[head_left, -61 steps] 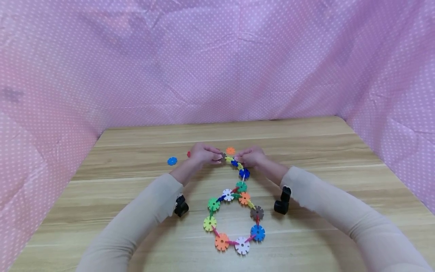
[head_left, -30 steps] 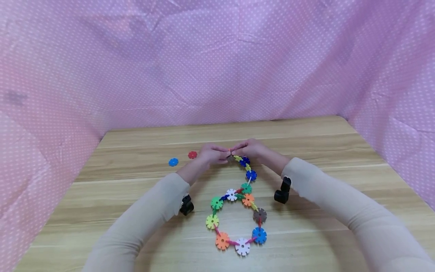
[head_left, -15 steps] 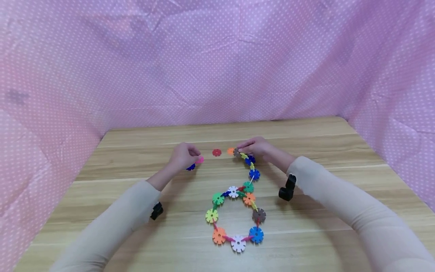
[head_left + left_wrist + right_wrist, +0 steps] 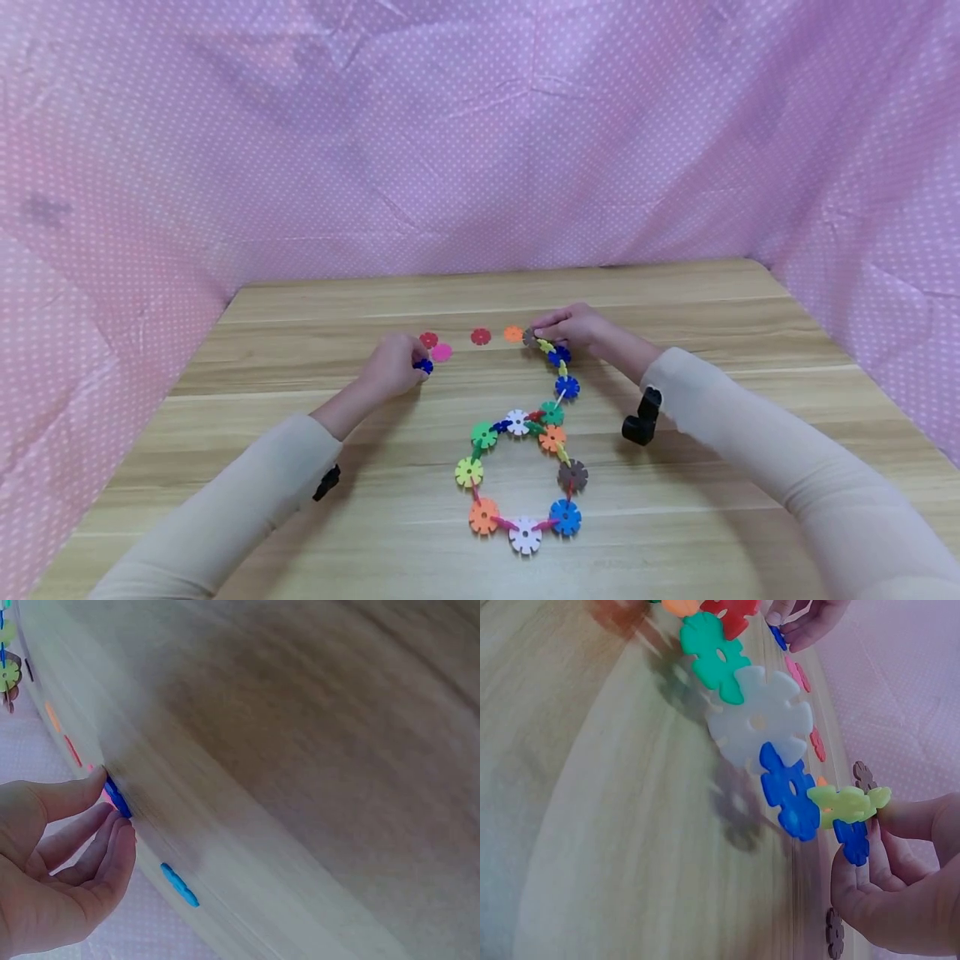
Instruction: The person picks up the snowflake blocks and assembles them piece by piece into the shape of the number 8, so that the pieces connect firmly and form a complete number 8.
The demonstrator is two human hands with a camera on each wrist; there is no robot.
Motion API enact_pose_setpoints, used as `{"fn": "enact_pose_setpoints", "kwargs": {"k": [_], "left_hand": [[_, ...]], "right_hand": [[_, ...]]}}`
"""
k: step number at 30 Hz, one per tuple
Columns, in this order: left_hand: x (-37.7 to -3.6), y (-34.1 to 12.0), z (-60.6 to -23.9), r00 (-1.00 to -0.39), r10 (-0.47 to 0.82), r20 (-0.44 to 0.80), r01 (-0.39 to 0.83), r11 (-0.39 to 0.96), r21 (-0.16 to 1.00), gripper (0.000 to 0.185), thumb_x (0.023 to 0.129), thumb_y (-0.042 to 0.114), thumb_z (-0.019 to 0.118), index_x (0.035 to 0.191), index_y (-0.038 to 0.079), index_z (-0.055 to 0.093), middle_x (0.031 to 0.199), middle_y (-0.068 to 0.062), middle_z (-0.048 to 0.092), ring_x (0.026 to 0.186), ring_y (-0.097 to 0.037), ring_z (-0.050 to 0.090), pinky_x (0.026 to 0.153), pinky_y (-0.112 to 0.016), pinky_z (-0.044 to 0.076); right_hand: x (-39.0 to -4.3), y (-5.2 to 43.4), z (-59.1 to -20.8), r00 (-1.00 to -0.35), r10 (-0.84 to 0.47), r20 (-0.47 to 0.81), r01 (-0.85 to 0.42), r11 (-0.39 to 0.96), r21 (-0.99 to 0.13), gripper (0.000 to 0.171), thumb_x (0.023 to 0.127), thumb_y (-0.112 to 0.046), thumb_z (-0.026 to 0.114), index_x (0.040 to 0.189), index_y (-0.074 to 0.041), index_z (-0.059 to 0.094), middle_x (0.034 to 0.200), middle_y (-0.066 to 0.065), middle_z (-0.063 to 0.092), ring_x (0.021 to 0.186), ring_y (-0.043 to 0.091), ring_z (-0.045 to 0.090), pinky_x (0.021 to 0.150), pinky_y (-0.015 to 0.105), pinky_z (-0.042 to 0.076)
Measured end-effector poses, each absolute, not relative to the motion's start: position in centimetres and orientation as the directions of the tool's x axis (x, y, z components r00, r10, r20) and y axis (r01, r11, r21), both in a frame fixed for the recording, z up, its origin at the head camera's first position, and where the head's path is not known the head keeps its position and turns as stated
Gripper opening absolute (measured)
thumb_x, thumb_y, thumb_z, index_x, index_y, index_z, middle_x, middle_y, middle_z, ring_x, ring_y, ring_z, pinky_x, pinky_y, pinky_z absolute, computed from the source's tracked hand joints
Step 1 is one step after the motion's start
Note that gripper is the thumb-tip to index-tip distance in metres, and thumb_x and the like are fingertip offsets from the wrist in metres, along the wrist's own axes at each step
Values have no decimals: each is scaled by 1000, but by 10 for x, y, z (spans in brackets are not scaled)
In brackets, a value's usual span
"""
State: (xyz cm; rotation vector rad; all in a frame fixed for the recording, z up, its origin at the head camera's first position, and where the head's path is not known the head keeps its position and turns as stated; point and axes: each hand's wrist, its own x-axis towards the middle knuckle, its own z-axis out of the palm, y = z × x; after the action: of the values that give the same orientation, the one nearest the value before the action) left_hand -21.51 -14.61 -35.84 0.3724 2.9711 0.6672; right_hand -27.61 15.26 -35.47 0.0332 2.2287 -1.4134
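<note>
A chain of coloured gear-shaped discs [image 4: 517,467] lies on the wooden table [image 4: 712,317] as a loop with a tail running away from me. My right hand [image 4: 551,335] pinches the far end of that tail; in the right wrist view the thumb and fingers [image 4: 900,817] hold a yellow-green piece [image 4: 847,804] and a blue piece [image 4: 853,841]. My left hand [image 4: 408,368] is off to the left, its thumb and fingertips pinching a loose dark blue disc [image 4: 425,365] [image 4: 116,796] on the table.
Loose discs lie in a row between the hands: a red one [image 4: 428,339], pink [image 4: 442,352], another red [image 4: 481,336] and orange [image 4: 513,334]. A light blue disc [image 4: 180,885] sits below my left hand. Pink dotted cloth [image 4: 480,150] walls in the table.
My left hand has let go of the chain's far end and moved left to the loose discs, taking the dark blue one. The right hand still holds the chain end.
</note>
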Motion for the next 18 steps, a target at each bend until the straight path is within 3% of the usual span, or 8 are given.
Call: {"fn": "enact_pose_setpoints", "kwargs": {"k": [9,15,18], "left_hand": [[-216,-150,-357,-976,211,-52,165,874,457,19,79,7,76,91,-4,66,92,-16,69,83,-23,62,76,-35,56],[-221,-152,-358,-985,170,-28,126,824,553,25,73,7,82,84,0,62,84,-13,65,77,-20,59,66,-25,51],[-226,-145,-358,-984,179,7,148,792,593,20,73,3,81,83,0,64,84,-14,68,77,-20,63,67,-26,54]], "right_hand": [[-276,151,-354,-874,-231,-428,299,438,-848,32,92,-14,65,121,-3,65,77,-13,61,67,6,47,60,17,40],[-275,151,-355,-870,-254,-422,288,432,-855,35,91,-14,65,123,0,63,79,-14,64,70,5,51,63,16,44],[-274,150,-355,-871,-254,-420,284,437,-853,35,91,-14,65,123,-1,63,81,-14,64,71,5,51,64,16,44]]}}
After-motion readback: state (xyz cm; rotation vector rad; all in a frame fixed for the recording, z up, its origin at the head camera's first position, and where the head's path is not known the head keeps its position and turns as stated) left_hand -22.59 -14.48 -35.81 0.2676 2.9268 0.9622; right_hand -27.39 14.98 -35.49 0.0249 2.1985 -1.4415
